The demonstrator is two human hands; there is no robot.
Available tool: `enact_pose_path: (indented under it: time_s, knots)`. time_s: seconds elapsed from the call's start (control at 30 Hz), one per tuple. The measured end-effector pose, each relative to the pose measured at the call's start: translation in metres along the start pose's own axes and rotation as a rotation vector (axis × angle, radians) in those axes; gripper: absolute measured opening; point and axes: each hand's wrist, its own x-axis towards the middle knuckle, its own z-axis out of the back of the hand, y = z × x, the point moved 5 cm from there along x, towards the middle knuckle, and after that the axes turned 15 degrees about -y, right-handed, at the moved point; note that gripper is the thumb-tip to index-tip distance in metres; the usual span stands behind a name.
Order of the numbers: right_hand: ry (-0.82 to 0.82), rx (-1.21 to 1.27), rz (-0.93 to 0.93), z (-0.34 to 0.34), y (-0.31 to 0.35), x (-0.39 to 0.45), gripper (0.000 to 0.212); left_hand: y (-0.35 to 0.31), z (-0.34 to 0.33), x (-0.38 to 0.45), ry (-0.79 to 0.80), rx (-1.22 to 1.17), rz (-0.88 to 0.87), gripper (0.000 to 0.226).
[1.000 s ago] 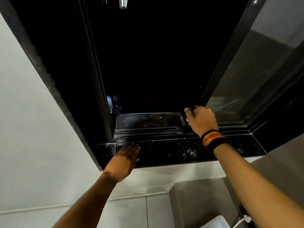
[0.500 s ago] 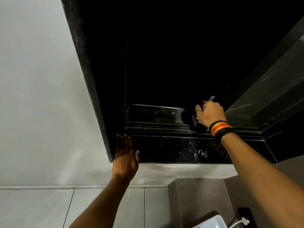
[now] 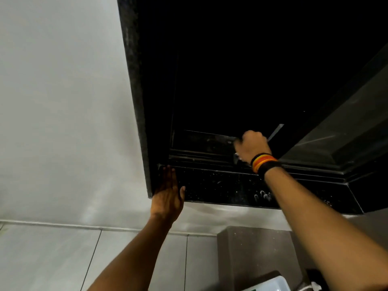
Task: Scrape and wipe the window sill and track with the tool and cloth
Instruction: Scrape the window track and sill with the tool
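Reaching into the dark window opening, my right hand (image 3: 251, 147) is curled into a fist around a thin flat grey scraper tool (image 3: 275, 131), whose blade sticks out up and to the right past my knuckles, above the ridged black metal window track (image 3: 201, 157). A black, orange and yellow banded wristband (image 3: 263, 161) sits on that wrist. My left hand (image 3: 169, 194) lies flat with fingers straight and together, holding nothing, palm pressed on the left end of the speckled black stone window sill (image 3: 226, 190), just beside the black stone side frame (image 3: 136, 101). Pale smudges mark the sill near my right forearm (I cannot tell what they are). I see no cloth in view.
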Motion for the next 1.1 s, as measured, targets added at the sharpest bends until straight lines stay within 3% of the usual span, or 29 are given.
enact_pose_path:
  time_s: [0.07, 0.13, 0.2, 0.27, 0.37, 0.43, 0.5, 0.6, 0.63, 0.7, 0.8, 0.87, 0.93, 1.03, 1.1]
  knots:
    - [0.145, 0.153, -0.010, -0.022, 0.033, -0.021, 0.042, 0.000, -0.001, 0.001, -0.008, 0.007, -0.003, 0.069]
    - [0.268, 0.639, -0.238, -0.040, 0.060, -0.028, 0.041, 0.001, -0.001, 0.002, -0.011, 0.011, -0.001, 0.069]
    - [0.274, 0.910, -0.307, -0.044, 0.072, -0.020, 0.040, 0.002, -0.001, 0.001, -0.014, 0.018, -0.008, 0.069]
    - [0.192, 0.902, -0.275, -0.032, 0.064, -0.008, 0.037, 0.002, -0.002, 0.002, -0.011, 0.018, -0.012, 0.068]
    - [-0.018, 0.450, -0.077, -0.015, 0.038, 0.007, 0.038, 0.002, -0.004, 0.003, -0.021, 0.046, -0.019, 0.068]
    - [-0.004, 0.222, 0.052, -0.019, 0.050, -0.002, 0.038, 0.002, -0.005, 0.003, -0.004, 0.058, -0.017, 0.069]
    - [0.144, 0.332, 0.064, -0.036, 0.085, -0.021, 0.043, 0.002, -0.005, 0.004, 0.002, 0.029, -0.012, 0.070]
    - [0.316, 0.857, -0.242, -0.060, 0.114, -0.028, 0.041, 0.003, -0.001, 0.003, -0.016, 0.006, -0.021, 0.071]
    - [0.302, 0.954, -0.303, -0.060, 0.111, -0.024, 0.039, 0.003, -0.001, 0.003, -0.017, 0.000, -0.023, 0.071]
    - [0.174, 0.916, -0.303, -0.050, 0.088, -0.010, 0.037, 0.002, -0.002, 0.002, -0.023, 0.001, -0.022, 0.070]
    - [-0.005, 0.572, -0.091, -0.033, 0.066, 0.002, 0.041, 0.002, -0.004, 0.003, -0.019, 0.052, -0.026, 0.070]
    - [0.051, 0.432, 0.013, -0.034, 0.084, -0.008, 0.042, 0.002, -0.006, 0.002, -0.017, 0.063, -0.035, 0.069]
    - [0.201, 0.451, 0.066, -0.046, 0.119, -0.027, 0.044, 0.003, -0.005, 0.004, -0.020, 0.052, -0.024, 0.070]
    - [0.309, 0.861, -0.251, -0.058, 0.128, -0.032, 0.040, 0.003, -0.005, 0.003, -0.010, 0.033, -0.021, 0.071]
    - [0.216, 0.962, -0.370, -0.050, 0.100, -0.023, 0.033, 0.004, -0.006, 0.003, 0.005, 0.040, -0.023, 0.072]
